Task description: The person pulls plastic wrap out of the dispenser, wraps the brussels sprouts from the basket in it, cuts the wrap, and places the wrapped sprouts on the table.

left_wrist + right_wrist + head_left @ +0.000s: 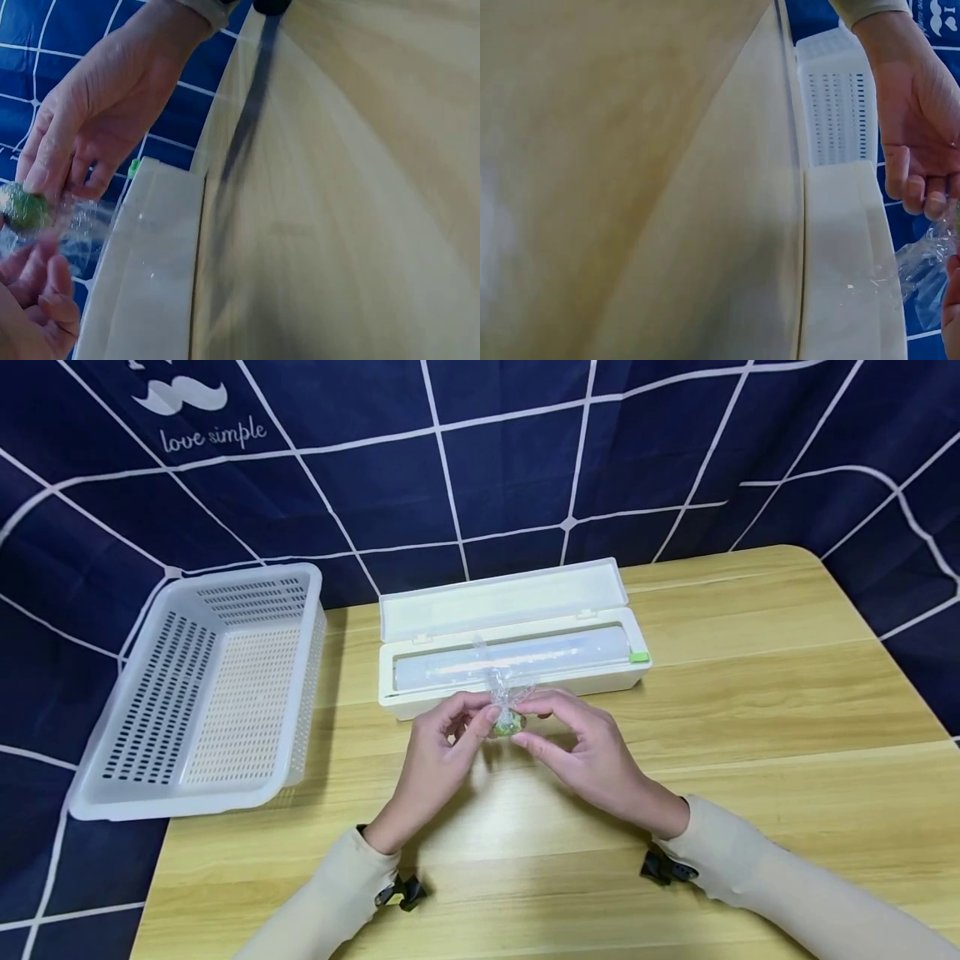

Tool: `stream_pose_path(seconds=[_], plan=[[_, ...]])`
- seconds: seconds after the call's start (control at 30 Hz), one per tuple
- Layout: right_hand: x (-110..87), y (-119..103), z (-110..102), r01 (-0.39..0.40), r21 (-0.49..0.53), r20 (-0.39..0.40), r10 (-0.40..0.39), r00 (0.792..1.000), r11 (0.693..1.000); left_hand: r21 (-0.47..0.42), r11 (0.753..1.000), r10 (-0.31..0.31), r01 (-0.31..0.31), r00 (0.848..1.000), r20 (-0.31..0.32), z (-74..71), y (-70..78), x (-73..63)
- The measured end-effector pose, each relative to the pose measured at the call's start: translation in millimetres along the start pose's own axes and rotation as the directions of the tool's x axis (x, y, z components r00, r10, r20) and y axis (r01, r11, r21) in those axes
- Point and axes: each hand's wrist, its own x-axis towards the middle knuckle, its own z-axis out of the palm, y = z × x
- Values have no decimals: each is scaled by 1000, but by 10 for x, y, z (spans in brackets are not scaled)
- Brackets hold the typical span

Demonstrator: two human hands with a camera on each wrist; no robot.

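Note:
A small round green fruit (507,723) is wrapped in clear cling film, whose gathered ends (504,687) stick up above it in the head view. On its left side, my left hand (437,758) pinches the film between thumb and forefinger. From the right, my right hand (592,753) pinches it too, thumb low by the fruit and forefinger at the gathered film. Both hands are just in front of a white dispenser box (517,689) with its lid raised. Inside lies a roll of cling film (570,647). The left wrist view shows the green fruit (24,208) from below.
A white plastic basket (288,760) with slotted walls stands at the left of the wooden table (765,710). A green slider (639,657) sits at the box's right end. Behind hangs a dark blue cloth (517,468) with white lines.

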Motion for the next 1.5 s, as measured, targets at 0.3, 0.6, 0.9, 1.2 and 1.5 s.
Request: stream_pose_path(seconds=[0.3,0.6,0.9,1.2,1.5], plan=[[16,7,7,13,-2,-17,-13,1000,1000,-86,993,-79,84,996,51,-10,35,-19],[11,18,-16,-61,24,-29,62,998,998,-171,985,-24,27,999,22,10,30,-30],[18,-5,7,-64,35,11,63,998,997,-137,986,88,-96,994,-65,56,-16,-44],[9,-26,0,-189,110,44,185,982,976,-132,983,120,-127,991,-63,77,-55,-51],[6,-74,-6,-330,202,30,331,943,922,-123,972,193,-200,979,-72,88,-67,-62]])
